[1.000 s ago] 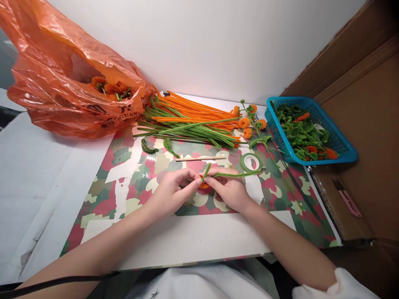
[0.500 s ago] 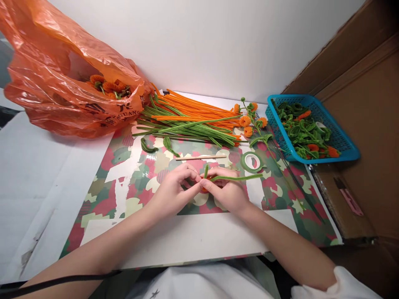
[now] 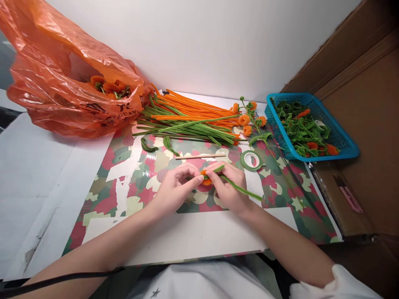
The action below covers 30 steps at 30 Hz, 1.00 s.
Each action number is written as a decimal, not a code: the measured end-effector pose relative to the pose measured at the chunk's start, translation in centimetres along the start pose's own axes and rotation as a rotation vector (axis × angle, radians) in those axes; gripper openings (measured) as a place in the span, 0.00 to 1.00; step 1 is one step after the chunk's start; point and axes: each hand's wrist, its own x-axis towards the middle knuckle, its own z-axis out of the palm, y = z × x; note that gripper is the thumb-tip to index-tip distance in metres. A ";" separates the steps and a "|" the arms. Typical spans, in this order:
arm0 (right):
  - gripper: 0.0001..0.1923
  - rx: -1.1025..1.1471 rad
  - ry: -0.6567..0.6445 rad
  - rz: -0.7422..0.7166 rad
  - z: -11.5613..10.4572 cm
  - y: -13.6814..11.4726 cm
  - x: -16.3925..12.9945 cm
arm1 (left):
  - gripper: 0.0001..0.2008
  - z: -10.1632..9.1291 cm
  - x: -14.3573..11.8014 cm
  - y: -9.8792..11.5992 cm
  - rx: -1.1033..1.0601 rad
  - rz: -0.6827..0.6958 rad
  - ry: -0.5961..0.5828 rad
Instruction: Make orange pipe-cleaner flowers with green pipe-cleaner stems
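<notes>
Between my hands is a small orange pipe-cleaner flower [image 3: 206, 182], partly covered by fingers. My left hand [image 3: 179, 182] pinches its left side between thumb and forefinger. On the other side, my right hand [image 3: 230, 182] is closed on a green pipe cleaner [image 3: 245, 191] at the flower; its long tail slants down to the right and a short end sticks up. A wooden stick [image 3: 201, 156] lies just beyond the hands. Two green pipe-cleaner leaves [image 3: 170, 145] rest behind it to the left, and a roll of green tape [image 3: 251, 160] sits to the right.
Orange pipe cleaners [image 3: 196, 104] and green pipe cleaners [image 3: 187, 131] lie bundled at the back. An orange plastic bag [image 3: 77, 112] with orange flowers stands left. A finished flower stem [image 3: 264, 139] lies right, beside a blue basket [image 3: 335, 158] of green pieces. A pink-handled cutter [image 3: 352, 199] lies far right.
The green pipe cleaner's tail has swung downward, and its short end now leans right. More of the orange flower shows between the fingers. Both hands stay in nearly the same place.
</notes>
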 end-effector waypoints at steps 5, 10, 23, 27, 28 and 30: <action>0.08 0.036 -0.069 0.103 -0.2 -0.1 0.1 | 0.11 0.1 0.0 -0.1 0.049 -0.004 -0.016; 0.09 0.064 -0.112 0.175 -0.3 -0.1 0.1 | 0.10 0.0 -0.1 0.0 0.179 0.046 -0.015; 0.04 0.055 -0.088 0.041 -0.5 0.6 0.3 | 0.10 -0.2 -0.2 0.1 -0.104 -0.073 -0.011; 0.04 0.030 -0.084 -0.044 -0.7 0.6 0.3 | 0.09 -0.1 -0.2 -0.1 -0.024 0.039 0.067; 0.04 0.025 -0.085 -0.063 -0.8 0.5 0.4 | 0.09 0.0 -0.2 -0.2 -0.015 0.077 0.078; 0.05 0.020 -0.085 -0.095 -0.9 0.4 0.4 | 0.08 0.1 -0.3 -0.4 0.013 0.161 0.095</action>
